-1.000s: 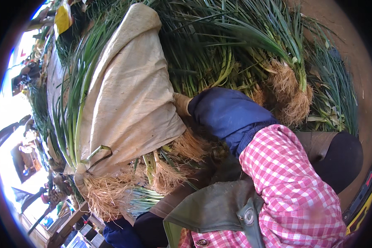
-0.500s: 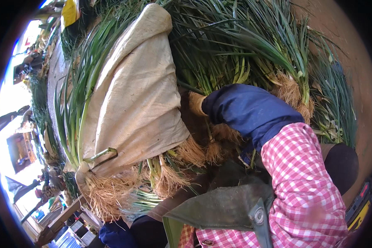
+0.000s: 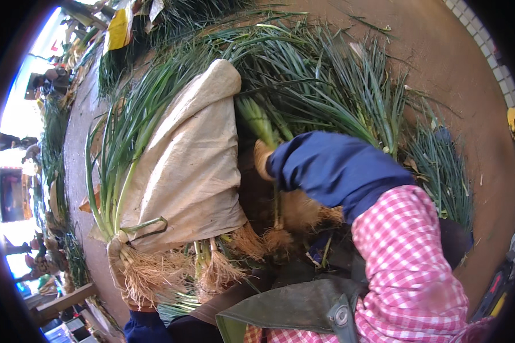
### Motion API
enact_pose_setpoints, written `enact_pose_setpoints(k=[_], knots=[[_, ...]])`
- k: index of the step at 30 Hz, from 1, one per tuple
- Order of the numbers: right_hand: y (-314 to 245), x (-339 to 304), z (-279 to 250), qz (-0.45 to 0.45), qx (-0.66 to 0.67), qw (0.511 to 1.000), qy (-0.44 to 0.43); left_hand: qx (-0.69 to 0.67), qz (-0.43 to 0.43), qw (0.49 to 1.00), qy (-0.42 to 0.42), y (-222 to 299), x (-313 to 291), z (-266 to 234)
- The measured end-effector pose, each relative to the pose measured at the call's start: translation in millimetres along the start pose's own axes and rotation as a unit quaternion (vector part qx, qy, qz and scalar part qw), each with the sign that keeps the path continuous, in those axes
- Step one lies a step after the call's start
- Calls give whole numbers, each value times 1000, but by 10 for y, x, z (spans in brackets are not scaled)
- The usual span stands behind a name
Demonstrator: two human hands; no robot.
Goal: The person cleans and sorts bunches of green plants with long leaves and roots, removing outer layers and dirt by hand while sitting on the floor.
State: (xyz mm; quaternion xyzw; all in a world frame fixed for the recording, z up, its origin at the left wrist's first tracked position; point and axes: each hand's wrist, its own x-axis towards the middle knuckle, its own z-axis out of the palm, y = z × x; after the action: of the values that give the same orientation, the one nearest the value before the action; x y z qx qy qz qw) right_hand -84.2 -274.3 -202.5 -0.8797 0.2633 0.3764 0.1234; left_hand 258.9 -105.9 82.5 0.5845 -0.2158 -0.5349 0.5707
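Brown floor [image 3: 469,154]: bore the leafy pile [image 3: 349,86], inside its tiled edge [image 3: 482,46].
Beige cloth [image 3: 183,166]: lay over onions [image 3: 217,271], perhaps shielding them.
Onion bunch [image 3: 254,117]: stood right of cloth, leaves uppermost.
Right hand [image 3: 262,160]: gripped this bunch, seemingly keeping it together.
Left hand [image 3: 145,308]: under shaggy roots [image 3: 149,271]; grip hidden.

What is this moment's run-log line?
Right hand: gripping green stalks | Left hand: by pale roots, grip hidden | Beige cloth: between hands
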Motion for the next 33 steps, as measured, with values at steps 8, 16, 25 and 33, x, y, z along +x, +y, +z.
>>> enact_pose_setpoints(k=[8,16,25,33], knots=[[325,-1745,-123,158,75,981,79,-8,14,999,-28,92,40,110],[-101,-1593,-56,247,69,920,297,-18,10,999,-37,114,-24,201],[-137,-1788,-401,400,49,837,370,-25,8,997,-71,231,-52,84],[-341,-1800,-114,521,200,792,247,-56,-45,997,-29,108,19,94]])
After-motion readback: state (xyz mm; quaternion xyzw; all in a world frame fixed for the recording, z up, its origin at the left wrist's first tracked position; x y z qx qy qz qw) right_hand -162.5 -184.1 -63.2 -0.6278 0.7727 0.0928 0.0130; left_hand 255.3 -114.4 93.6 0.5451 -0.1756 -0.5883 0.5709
